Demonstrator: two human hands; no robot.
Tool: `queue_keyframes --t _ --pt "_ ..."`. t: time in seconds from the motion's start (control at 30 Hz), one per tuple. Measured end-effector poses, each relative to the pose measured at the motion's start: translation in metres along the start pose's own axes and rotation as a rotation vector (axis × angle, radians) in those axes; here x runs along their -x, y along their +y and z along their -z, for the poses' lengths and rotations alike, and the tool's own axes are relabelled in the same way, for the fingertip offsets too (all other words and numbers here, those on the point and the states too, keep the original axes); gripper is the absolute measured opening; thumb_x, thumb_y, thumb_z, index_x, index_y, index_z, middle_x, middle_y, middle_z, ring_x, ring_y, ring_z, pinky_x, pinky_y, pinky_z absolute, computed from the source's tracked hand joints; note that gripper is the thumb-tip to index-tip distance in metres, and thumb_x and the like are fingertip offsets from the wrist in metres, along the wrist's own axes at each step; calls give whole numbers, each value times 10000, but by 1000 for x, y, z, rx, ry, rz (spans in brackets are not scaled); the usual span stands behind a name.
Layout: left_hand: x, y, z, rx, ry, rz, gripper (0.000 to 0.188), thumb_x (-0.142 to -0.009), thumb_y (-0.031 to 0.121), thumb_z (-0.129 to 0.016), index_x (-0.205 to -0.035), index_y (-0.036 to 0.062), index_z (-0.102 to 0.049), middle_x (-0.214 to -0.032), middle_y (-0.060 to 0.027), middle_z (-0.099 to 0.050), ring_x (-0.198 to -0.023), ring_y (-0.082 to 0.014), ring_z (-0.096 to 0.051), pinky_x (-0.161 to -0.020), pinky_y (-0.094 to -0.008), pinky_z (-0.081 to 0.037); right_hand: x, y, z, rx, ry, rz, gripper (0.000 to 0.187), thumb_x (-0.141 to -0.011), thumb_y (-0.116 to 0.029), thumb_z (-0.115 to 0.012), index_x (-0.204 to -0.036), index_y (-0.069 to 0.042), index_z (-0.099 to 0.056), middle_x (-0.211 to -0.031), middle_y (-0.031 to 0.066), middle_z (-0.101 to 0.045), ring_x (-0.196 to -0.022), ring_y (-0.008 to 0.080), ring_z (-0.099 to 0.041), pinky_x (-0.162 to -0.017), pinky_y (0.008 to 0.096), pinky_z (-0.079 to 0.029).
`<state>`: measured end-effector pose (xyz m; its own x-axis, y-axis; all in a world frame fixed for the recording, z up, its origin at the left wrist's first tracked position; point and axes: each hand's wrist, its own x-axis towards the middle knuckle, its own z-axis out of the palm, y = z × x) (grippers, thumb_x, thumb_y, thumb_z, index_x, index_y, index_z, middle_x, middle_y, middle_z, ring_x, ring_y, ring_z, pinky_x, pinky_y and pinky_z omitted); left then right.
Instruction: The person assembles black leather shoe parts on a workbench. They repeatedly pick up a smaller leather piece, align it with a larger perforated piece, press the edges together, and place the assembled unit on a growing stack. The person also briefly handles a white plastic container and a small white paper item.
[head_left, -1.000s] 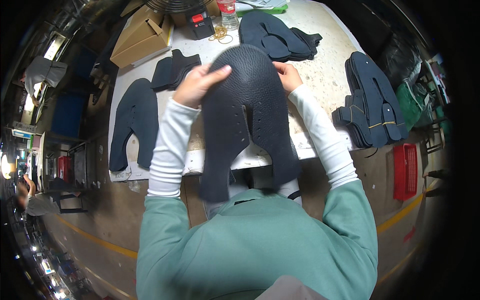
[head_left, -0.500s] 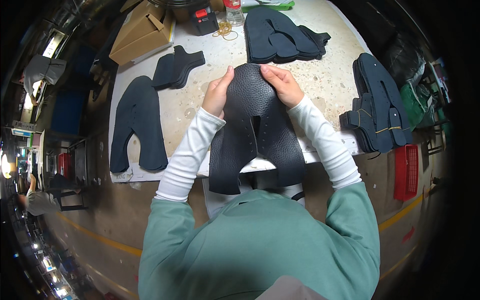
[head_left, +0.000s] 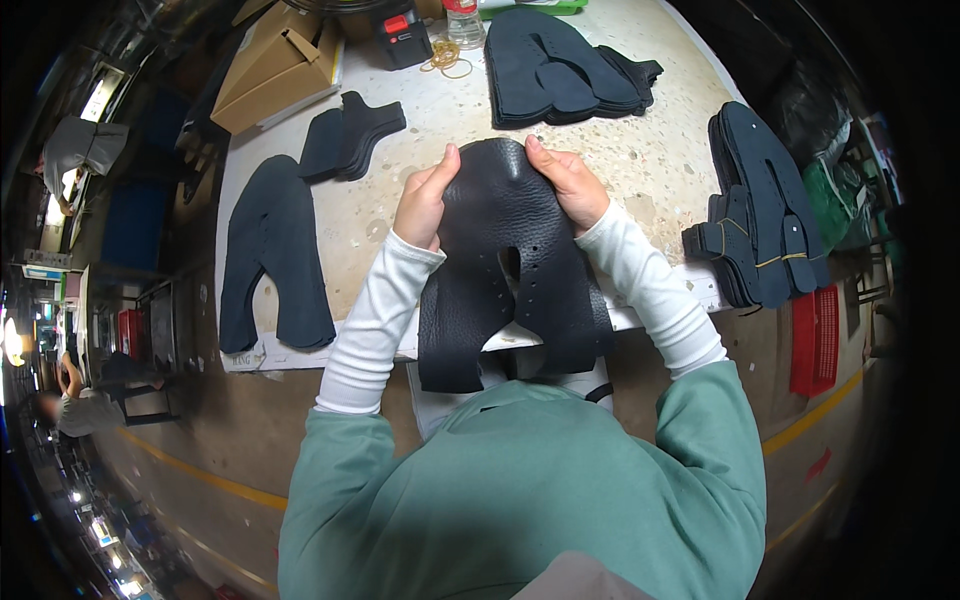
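The left hand (head_left: 425, 203) and right hand (head_left: 574, 188) grip one perforated leather piece (head_left: 490, 210) over the table (head_left: 640, 170)'s six-o'clock edge, hiding part of it. Around the piece: one two-legged stack (head_left: 270, 235) at nine, one banded stack (head_left: 765, 200) at three, one T-shaped stack (head_left: 362, 135) at ten, one slotted stack (head_left: 520, 75) at one, one cardboard box (head_left: 275, 80) farther at ten.

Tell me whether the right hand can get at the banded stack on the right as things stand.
Probably yes, if it lets go: the right hand holds the black leathery piece, but only pale tabletop shows between that hand and the banded stack.

left hand (head_left: 421, 205), right hand (head_left: 574, 187), gripping black leather (head_left: 487, 212)
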<state>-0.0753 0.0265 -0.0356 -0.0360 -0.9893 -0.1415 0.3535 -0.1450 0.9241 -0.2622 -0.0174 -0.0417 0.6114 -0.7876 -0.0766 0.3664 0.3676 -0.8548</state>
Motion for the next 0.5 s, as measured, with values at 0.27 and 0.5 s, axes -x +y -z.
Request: queue_keyframes --t 0.27,0.5 --pt "0 -3 2 -17 -22 -23 375 -935 320 -490 -898 -14 -654 -886 -51 -650 -795 -87 -577 -738 -208 -434 2 -1 -1 24 13 -35 477 -913 -438 -481 -964 7 -644 -825 56 -665 -671 95 -612 -628 205 -489" --pt "2 -4 1 -21 25 -37 352 -927 306 -506 -897 -14 -651 -881 -44 -647 -782 -85 -575 -726 -207 -434 1 4 -2 13 54 -22 454 -912 -425 -494 -936 -2 -658 -816 49 -663 -663 90 -602 -632 213 -478"
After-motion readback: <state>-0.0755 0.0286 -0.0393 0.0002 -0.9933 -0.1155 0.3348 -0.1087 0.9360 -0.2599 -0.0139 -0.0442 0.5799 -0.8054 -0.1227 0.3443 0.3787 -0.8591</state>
